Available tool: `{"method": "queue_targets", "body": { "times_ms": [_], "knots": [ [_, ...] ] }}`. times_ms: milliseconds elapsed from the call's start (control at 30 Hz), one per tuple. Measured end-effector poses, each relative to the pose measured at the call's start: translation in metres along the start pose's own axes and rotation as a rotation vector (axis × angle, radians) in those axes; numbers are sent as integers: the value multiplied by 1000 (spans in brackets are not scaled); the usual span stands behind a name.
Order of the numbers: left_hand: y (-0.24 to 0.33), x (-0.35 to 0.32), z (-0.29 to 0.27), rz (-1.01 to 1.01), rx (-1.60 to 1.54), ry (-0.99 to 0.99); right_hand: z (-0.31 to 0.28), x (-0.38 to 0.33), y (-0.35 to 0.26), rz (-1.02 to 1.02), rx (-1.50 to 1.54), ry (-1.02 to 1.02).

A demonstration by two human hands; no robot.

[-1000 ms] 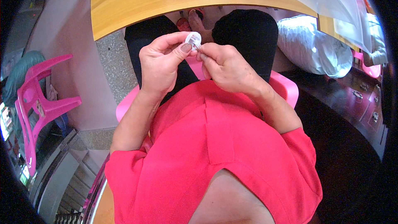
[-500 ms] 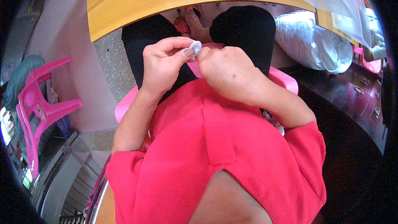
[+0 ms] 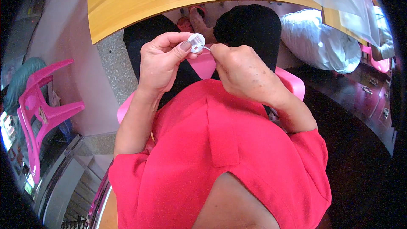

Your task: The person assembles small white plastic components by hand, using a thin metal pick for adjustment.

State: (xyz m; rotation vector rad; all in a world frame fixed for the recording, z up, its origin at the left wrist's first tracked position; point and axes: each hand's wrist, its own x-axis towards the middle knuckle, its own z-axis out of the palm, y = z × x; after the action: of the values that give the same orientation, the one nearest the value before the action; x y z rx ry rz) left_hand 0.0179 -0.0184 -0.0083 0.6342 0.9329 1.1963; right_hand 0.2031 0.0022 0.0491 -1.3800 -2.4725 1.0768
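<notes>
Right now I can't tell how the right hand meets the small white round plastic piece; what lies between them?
In the head view, a thin metal pin bridges the right hand and small white round plastic piece.

A bright red short-sleeved top point(image 3: 220, 152) is worn, its cloth plain and unpatterned, with a stitched seam or fold running down the chest below the right hand point(image 3: 243, 70). The sleeves are ended well up the arms, far back from both hands, so that the forearms and wrists are left bare. No watch, ring or bracelet is seen on the left hand point(image 3: 163, 61) or on the right. Dark polish is seen on the left thumbnail. Black trousers point(image 3: 250, 27) are worn, seen just beyond the hands.
</notes>
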Motion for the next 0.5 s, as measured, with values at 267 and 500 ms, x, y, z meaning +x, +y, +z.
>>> {"method": "queue_targets", "body": {
  "times_ms": [267,500],
  "knots": [
    [3,-1,2,26,32,-22,5,3,0,-45,39,-18],
    [3,-4,5,65,94,-10,10,8,-2,-5,72,-13]
  ]
}}
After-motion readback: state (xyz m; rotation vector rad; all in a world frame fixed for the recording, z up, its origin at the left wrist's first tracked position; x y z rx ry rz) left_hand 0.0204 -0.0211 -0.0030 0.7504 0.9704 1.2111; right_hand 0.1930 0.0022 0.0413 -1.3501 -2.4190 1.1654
